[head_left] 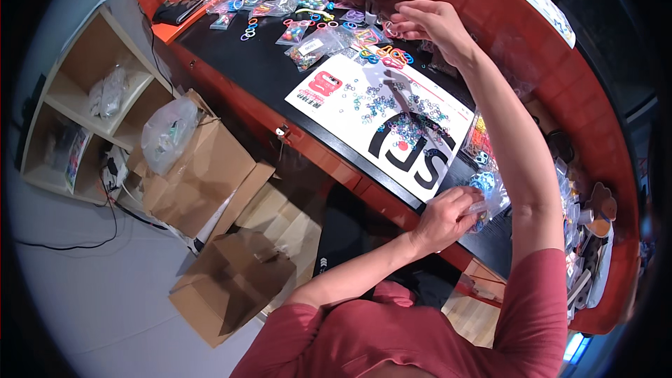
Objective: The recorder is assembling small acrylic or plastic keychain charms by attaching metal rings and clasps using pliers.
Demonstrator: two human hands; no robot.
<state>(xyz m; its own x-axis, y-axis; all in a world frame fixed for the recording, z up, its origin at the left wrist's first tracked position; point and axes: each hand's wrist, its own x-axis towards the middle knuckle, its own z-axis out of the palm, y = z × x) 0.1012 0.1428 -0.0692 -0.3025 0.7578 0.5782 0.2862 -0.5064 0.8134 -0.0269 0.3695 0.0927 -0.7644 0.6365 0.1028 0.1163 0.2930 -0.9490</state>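
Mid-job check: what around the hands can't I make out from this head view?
All in the head view:
Clear bag, full contents: partly covered by the left hand.
Whether the right hand holds anything: too small to tell.
What lies behind the right forearm: hidden by it.
Count of small pieces on the white sheet: too small and crowded.

Right of centre: the left hand (448, 215) partly covers what appears to be a clear bag (498, 200); details indistinct. Centre: small rings (414, 116), too small to count. Bottom: red shirt (392, 332), cut off by lower edge.
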